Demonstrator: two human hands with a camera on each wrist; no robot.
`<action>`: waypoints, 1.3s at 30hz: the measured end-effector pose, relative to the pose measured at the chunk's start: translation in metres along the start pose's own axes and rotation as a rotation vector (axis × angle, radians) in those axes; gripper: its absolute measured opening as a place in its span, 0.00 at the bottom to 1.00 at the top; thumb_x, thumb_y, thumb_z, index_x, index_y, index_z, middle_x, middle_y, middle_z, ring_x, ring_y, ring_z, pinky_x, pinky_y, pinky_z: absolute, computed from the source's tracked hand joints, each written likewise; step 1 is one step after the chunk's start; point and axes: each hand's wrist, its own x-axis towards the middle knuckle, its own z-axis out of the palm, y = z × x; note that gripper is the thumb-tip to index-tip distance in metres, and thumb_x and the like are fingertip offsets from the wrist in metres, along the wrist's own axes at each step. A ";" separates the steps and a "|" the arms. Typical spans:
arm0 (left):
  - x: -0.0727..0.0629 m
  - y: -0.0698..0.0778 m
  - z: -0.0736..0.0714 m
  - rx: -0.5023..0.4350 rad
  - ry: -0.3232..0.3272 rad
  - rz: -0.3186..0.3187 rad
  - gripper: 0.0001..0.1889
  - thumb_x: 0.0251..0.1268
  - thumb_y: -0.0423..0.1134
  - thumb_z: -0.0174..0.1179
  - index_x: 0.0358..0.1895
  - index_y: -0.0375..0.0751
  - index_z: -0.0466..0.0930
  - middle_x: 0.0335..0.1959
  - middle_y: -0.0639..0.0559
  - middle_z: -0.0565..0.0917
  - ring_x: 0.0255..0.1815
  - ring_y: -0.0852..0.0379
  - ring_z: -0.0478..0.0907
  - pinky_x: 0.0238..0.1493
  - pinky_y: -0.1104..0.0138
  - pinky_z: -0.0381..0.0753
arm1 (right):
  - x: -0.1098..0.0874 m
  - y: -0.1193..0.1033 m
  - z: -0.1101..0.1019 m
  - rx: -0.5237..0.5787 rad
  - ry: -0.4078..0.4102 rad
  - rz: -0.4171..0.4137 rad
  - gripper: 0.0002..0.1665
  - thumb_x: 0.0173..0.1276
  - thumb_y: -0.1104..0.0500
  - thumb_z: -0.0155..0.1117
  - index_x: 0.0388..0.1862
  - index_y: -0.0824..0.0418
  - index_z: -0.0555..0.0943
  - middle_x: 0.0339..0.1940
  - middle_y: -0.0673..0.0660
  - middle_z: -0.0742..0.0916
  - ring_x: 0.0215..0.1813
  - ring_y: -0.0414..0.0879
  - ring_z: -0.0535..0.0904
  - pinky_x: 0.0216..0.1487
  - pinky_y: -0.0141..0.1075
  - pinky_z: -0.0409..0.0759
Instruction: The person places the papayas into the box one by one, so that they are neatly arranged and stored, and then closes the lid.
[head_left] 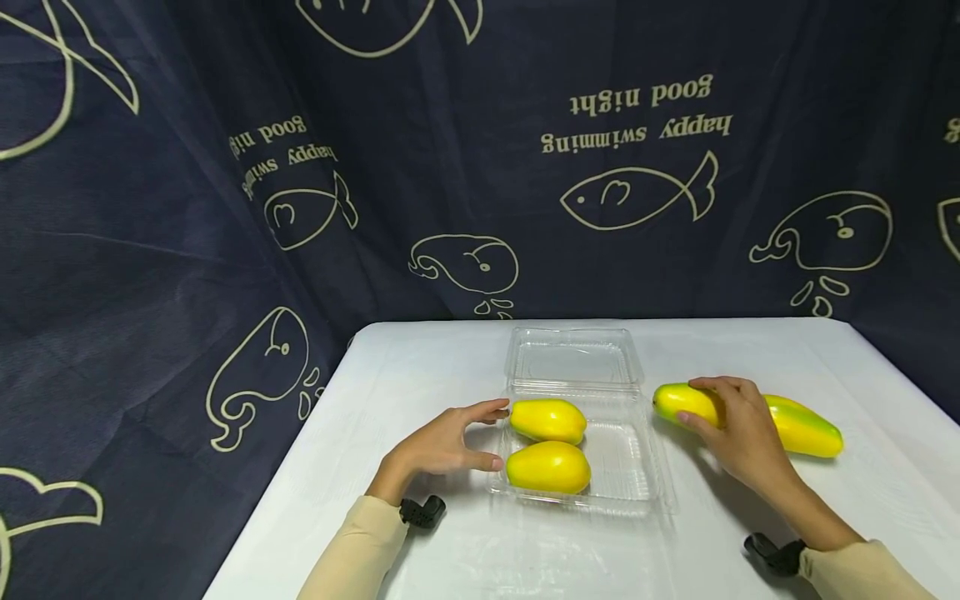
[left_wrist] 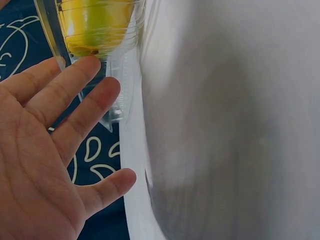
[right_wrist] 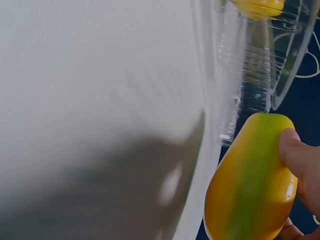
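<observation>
My right hand (head_left: 742,437) grips a yellow-green papaya (head_left: 682,403) to the right of a clear plastic clamshell box (head_left: 626,462). In the right wrist view, the thumb presses on the green-striped side of this papaya (right_wrist: 250,180). Two yellow papayas, a far one (head_left: 549,419) and a near one (head_left: 549,467), lie side by side in the left part of the box. At the box's left edge is my left hand (head_left: 446,442), fingers spread, fingertips right at the wall. The left wrist view shows its palm (left_wrist: 35,170) holding nothing.
Another yellow-green papaya (head_left: 806,427) lies on the white table (head_left: 750,354) behind the right hand, partly hidden by it. The box's lid (head_left: 573,358) is folded back, away from me. A dark patterned cloth (head_left: 465,167) hangs behind and left of the table.
</observation>
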 end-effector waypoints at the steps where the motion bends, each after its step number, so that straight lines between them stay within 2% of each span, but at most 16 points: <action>1: 0.000 0.000 0.000 -0.001 0.000 0.000 0.48 0.56 0.59 0.71 0.79 0.59 0.57 0.71 0.63 0.74 0.73 0.57 0.70 0.75 0.46 0.64 | 0.001 -0.001 -0.001 0.001 0.006 0.002 0.30 0.60 0.60 0.77 0.59 0.67 0.78 0.58 0.75 0.75 0.60 0.70 0.67 0.54 0.62 0.65; 10: 0.000 -0.001 0.000 0.006 0.001 -0.001 0.48 0.56 0.59 0.70 0.79 0.59 0.56 0.71 0.64 0.74 0.73 0.59 0.70 0.75 0.47 0.64 | 0.003 -0.012 -0.010 0.010 0.031 0.035 0.30 0.63 0.55 0.75 0.61 0.64 0.77 0.60 0.74 0.74 0.61 0.69 0.67 0.51 0.59 0.65; 20: 0.000 -0.002 0.000 0.004 -0.001 -0.002 0.48 0.56 0.58 0.71 0.79 0.60 0.56 0.71 0.63 0.74 0.73 0.57 0.70 0.74 0.47 0.65 | 0.007 -0.024 -0.016 0.030 0.054 0.043 0.30 0.66 0.51 0.73 0.62 0.62 0.77 0.60 0.72 0.75 0.62 0.67 0.68 0.49 0.48 0.64; 24: 0.000 0.000 0.000 -0.004 -0.002 -0.008 0.48 0.57 0.59 0.70 0.79 0.60 0.56 0.71 0.64 0.74 0.73 0.59 0.70 0.74 0.47 0.65 | 0.007 -0.031 -0.015 0.053 0.052 0.040 0.31 0.65 0.50 0.73 0.63 0.60 0.77 0.62 0.70 0.76 0.61 0.64 0.70 0.48 0.39 0.65; 31: 0.000 0.000 0.000 -0.005 -0.006 -0.015 0.47 0.57 0.59 0.70 0.79 0.59 0.56 0.71 0.63 0.74 0.73 0.59 0.69 0.75 0.46 0.63 | 0.005 -0.044 -0.006 0.101 0.065 -0.030 0.30 0.60 0.55 0.77 0.61 0.58 0.79 0.60 0.64 0.78 0.58 0.56 0.72 0.41 0.18 0.66; 35: 0.000 -0.001 -0.001 -0.004 -0.007 -0.014 0.48 0.57 0.59 0.70 0.79 0.60 0.56 0.71 0.65 0.74 0.73 0.59 0.69 0.75 0.47 0.64 | 0.005 -0.051 -0.001 0.138 0.059 -0.050 0.30 0.59 0.56 0.78 0.60 0.58 0.80 0.60 0.64 0.78 0.59 0.57 0.73 0.43 0.13 0.65; 39: 0.000 0.000 -0.001 -0.009 -0.008 -0.010 0.48 0.56 0.59 0.71 0.79 0.59 0.56 0.71 0.65 0.73 0.73 0.60 0.69 0.75 0.48 0.64 | 0.005 -0.058 0.003 0.146 0.046 -0.047 0.30 0.59 0.55 0.78 0.60 0.57 0.80 0.60 0.64 0.78 0.59 0.58 0.74 0.43 0.14 0.67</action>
